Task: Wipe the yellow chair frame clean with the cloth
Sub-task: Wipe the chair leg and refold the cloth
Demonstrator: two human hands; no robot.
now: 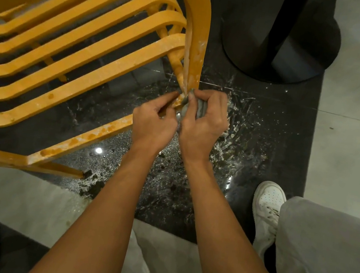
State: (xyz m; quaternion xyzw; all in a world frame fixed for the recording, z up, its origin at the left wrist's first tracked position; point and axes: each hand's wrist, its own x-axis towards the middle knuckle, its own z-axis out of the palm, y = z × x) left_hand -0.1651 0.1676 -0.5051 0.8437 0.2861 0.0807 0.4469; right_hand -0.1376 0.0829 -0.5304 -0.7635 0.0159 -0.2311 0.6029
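Gripping grey cloth (201,110) in curled right hand (204,120) against leg tip (179,100) of yellow chair frame (105,73); pinching that tip with left hand (153,120), probably steadying.

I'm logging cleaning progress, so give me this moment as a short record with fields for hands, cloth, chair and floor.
left hand: grips the yellow chair frame where its slats converge
right hand: holds the grey cloth against that joint
frame condition: pale smears and orange stains on the slats
floor: dark, glossy, littered with white flecks and dark crumbs
nearby: white shoe, black round base
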